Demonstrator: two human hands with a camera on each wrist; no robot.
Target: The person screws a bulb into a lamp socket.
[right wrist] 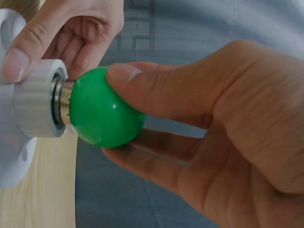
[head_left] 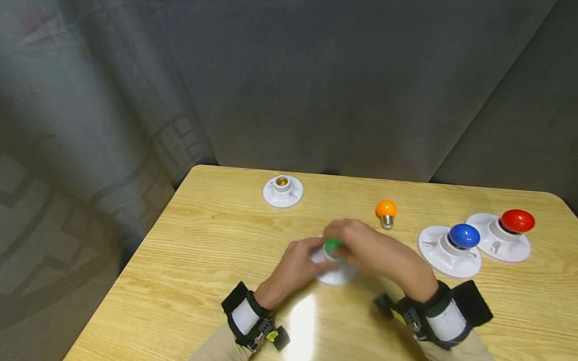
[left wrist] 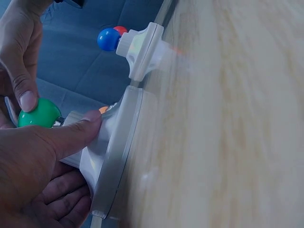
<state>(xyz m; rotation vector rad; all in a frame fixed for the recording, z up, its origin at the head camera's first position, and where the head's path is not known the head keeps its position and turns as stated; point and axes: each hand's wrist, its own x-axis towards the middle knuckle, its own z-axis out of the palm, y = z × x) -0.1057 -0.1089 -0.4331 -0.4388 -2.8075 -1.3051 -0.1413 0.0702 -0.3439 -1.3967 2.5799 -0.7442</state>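
A green light bulb (right wrist: 102,116) sits partly in the collar of a white lamp holder (right wrist: 35,102), some of its metal thread showing outside the rim. My right hand (head_left: 368,246) pinches the bulb's round end between thumb and fingers. From the other side my left hand (head_left: 295,263) grips the lamp holder, its thumb against the collar in the right wrist view. The holder's round base stands on the table, as the left wrist view shows. In the head view both hands cover much of the green bulb and holder.
An orange bulb (head_left: 386,209) rests on the wooden table (head_left: 203,240) behind my right hand. A bulbless white lamp holder (head_left: 282,198) stands near the back edge. To the right are holders with a blue bulb (head_left: 463,235) and a red bulb (head_left: 517,221). Grey cloth (head_left: 316,90) hangs behind.
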